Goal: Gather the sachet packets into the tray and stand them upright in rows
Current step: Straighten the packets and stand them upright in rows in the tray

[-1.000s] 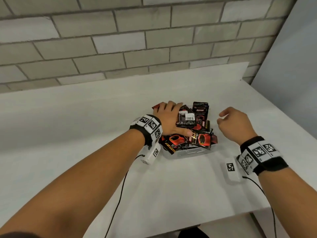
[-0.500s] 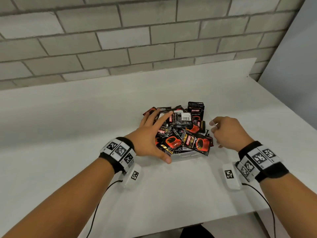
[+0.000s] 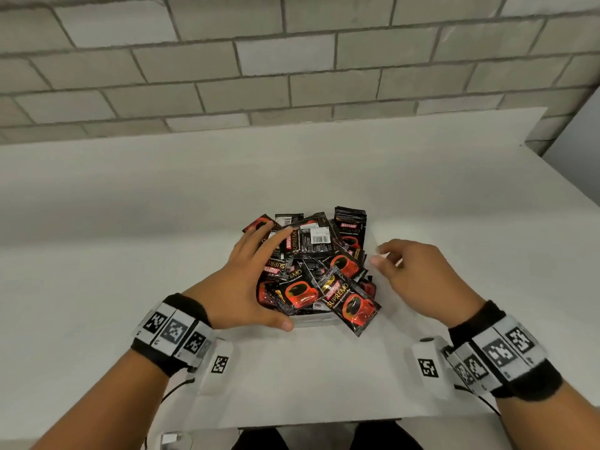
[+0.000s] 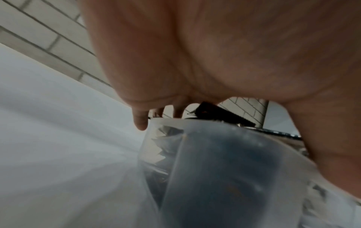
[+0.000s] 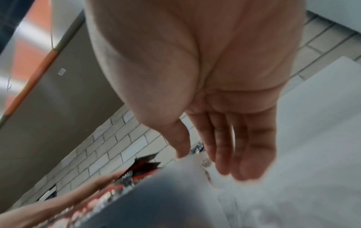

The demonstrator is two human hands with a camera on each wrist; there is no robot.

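I've drawn my left hand (image 3: 242, 284) back off the sachet packets (image 3: 311, 271) to the tray (image 3: 316, 318) edge, both grips spread and empty, right hand (image 3: 418, 280) beside; packets remain jumbled.

The heap of coffee sachets (image 3: 311, 271) overfills the clear tray (image 3: 316, 318), blocking its inside from above; left hand (image 3: 246, 287) crowds its left flank, right hand (image 3: 418, 280) its right. The white table (image 3: 130, 238) lies open on the far side (up to the brick wall (image 3: 292, 60)).
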